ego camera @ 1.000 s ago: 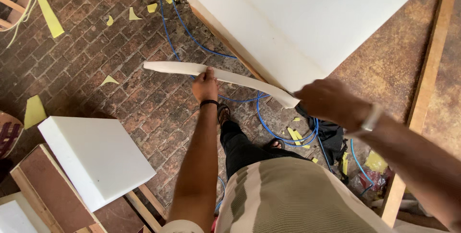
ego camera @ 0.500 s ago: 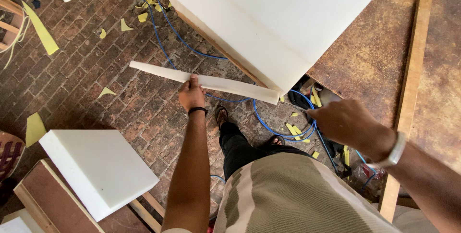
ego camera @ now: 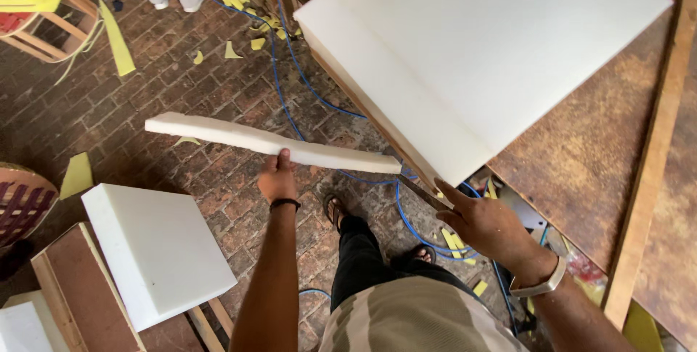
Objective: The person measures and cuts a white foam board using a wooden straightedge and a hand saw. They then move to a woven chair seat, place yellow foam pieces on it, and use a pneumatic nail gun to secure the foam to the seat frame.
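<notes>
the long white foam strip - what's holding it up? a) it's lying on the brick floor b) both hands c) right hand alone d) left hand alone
d: the left hand grips the long white foam strip near its middle, above the brick floor, while the right hand sits apart, by the corner of the big foam slab.

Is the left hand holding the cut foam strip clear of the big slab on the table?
Yes, the left hand grips the white foam strip over the brick floor, apart from the big slab.
</notes>
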